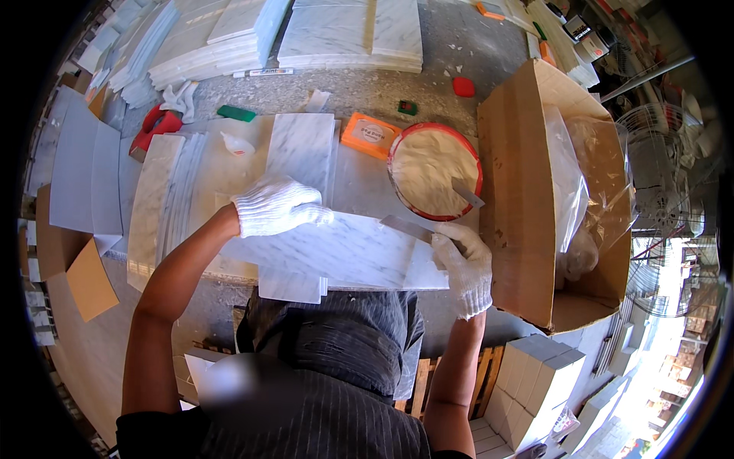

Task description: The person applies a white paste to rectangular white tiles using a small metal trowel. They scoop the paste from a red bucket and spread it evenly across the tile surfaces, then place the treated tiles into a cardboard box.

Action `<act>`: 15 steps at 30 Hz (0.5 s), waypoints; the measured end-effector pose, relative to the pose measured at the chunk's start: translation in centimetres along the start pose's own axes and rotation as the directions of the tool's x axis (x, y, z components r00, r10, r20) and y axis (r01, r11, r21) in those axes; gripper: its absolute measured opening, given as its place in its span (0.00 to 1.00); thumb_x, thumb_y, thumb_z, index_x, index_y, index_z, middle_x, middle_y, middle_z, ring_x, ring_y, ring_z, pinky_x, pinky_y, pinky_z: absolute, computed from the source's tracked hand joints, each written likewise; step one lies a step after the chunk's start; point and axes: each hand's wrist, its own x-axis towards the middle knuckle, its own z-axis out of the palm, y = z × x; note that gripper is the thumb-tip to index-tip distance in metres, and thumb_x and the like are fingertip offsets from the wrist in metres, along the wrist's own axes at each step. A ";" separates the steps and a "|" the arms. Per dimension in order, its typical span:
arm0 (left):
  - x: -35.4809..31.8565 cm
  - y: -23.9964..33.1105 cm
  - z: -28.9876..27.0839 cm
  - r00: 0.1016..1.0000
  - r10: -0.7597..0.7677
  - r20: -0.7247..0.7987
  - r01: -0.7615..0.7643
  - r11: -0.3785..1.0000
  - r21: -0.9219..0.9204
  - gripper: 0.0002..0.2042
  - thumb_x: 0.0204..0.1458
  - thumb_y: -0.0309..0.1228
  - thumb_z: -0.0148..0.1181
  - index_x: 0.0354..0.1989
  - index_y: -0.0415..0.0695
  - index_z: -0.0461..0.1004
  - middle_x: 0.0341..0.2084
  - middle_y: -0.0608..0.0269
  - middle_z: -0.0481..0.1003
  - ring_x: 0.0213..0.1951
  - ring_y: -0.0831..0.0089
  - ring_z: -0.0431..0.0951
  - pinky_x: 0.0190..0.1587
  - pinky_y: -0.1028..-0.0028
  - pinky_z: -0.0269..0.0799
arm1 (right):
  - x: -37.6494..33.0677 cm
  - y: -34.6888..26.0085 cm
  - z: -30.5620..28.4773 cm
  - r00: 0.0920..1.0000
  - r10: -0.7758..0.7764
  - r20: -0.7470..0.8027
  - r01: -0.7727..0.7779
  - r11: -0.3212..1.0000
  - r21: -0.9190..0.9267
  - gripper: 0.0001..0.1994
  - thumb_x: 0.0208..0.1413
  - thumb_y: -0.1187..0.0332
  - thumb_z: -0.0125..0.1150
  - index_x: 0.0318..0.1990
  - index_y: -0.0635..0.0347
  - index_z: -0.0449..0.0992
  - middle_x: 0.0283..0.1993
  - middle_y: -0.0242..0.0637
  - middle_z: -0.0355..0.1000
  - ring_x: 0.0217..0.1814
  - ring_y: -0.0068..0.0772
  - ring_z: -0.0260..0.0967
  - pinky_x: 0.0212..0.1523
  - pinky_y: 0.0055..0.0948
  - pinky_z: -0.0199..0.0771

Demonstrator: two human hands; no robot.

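Observation:
A white knit glove covers each hand. My left hand point(277, 206) is closed at the far left edge of a grey-veined white marble tile point(336, 251), gripping it. My right hand point(464, 264) grips a flat metal putty knife point(407, 227), its blade lying by the tile's far right edge; the handle is hidden in the glove. Beyond that hand stands a round red-rimmed tub point(434, 145) of cream-coloured paste, with another metal blade point(467, 192) resting in it. Below the held tile, smaller marble pieces point(290, 284) stick out at the near bench edge.
An orange hand pad point(370, 136) lies beside the tub. Marble strips point(159, 191) stand at left, near a red tape dispenser point(155, 130) and a white squeeze bottle point(238, 144). A tall open cardboard box point(520, 191) borders the right side. Marble slabs point(348, 61) are stacked at the back.

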 end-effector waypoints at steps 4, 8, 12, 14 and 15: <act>0.1 0.1 -0.1 1.000 -0.006 0.007 0.006 1.000 0.007 0.20 0.59 0.49 0.57 0.28 0.43 0.79 0.23 0.51 0.76 0.29 0.50 0.77 0.34 0.59 0.68 | 0.3 0.6 0.2 1.000 0.001 0.025 -0.002 1.000 0.001 0.10 0.60 0.73 0.63 0.46 0.68 0.79 0.28 0.32 0.73 0.25 0.17 0.65 0.27 0.19 0.65; 0.0 -0.5 0.1 1.000 -0.019 0.019 0.019 0.999 0.033 0.20 0.59 0.49 0.57 0.29 0.43 0.79 0.23 0.49 0.76 0.29 0.50 0.77 0.34 0.58 0.68 | 0.1 0.7 -0.1 0.999 -0.032 0.013 0.033 0.998 -0.057 0.10 0.60 0.73 0.63 0.47 0.67 0.79 0.29 0.31 0.73 0.25 0.16 0.64 0.26 0.20 0.65; -0.5 -1.1 0.4 0.999 -0.033 0.023 0.033 0.999 -0.011 0.20 0.59 0.49 0.57 0.29 0.43 0.80 0.23 0.48 0.76 0.29 0.49 0.77 0.34 0.58 0.68 | -0.3 0.1 -0.3 0.986 -0.099 -0.133 0.092 0.994 -0.052 0.09 0.60 0.73 0.63 0.46 0.66 0.80 0.28 0.29 0.71 0.27 0.15 0.64 0.28 0.18 0.65; -0.6 -1.0 0.4 0.997 -0.064 0.048 0.065 0.998 -0.014 0.21 0.59 0.51 0.56 0.30 0.44 0.81 0.25 0.50 0.78 0.30 0.51 0.78 0.36 0.59 0.69 | -0.2 0.0 -0.2 0.965 -0.128 -0.227 0.114 0.991 -0.071 0.09 0.61 0.71 0.63 0.46 0.65 0.80 0.33 0.28 0.74 0.29 0.13 0.65 0.30 0.18 0.68; -0.6 -1.0 0.3 0.994 -0.088 0.066 0.088 0.996 -0.001 0.22 0.60 0.52 0.55 0.31 0.44 0.82 0.26 0.53 0.79 0.32 0.53 0.79 0.37 0.60 0.70 | 0.0 0.3 -0.1 0.937 -0.198 -0.287 0.162 0.976 -0.145 0.09 0.60 0.72 0.63 0.46 0.66 0.80 0.34 0.31 0.75 0.31 0.18 0.68 0.32 0.21 0.70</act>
